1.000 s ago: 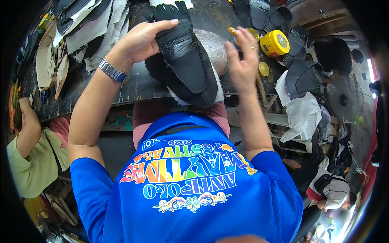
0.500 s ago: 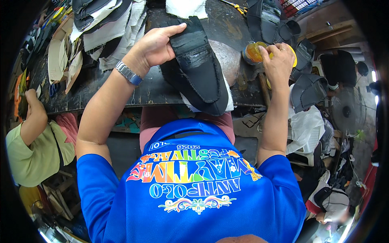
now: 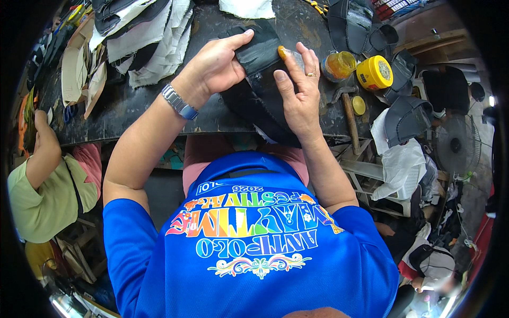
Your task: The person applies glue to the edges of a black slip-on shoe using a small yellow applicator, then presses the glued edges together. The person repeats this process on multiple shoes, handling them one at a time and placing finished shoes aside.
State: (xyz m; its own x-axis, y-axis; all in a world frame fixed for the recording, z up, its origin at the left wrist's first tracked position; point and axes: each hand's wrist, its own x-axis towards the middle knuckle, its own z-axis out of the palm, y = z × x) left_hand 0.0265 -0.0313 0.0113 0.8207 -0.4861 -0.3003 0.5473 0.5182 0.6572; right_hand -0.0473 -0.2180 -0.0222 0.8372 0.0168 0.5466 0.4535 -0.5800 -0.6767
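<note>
— What is the left hand (image 3: 214, 66) doing?
— It is lying over the black shoe piece (image 3: 260, 79) on the dark workbench (image 3: 132, 106), fingers closed around its edge and thumb stretched along the top.
— And the right hand (image 3: 299, 93)?
— Its fingers are pinching a small yellow dauber (image 3: 282, 52) and pressing it against the same piece.
— What is sitting nearby?
— A glue jar (image 3: 338, 64), a yellow lid (image 3: 374, 72) and a hammer (image 3: 347, 111) are lying just right of that hand.
</note>
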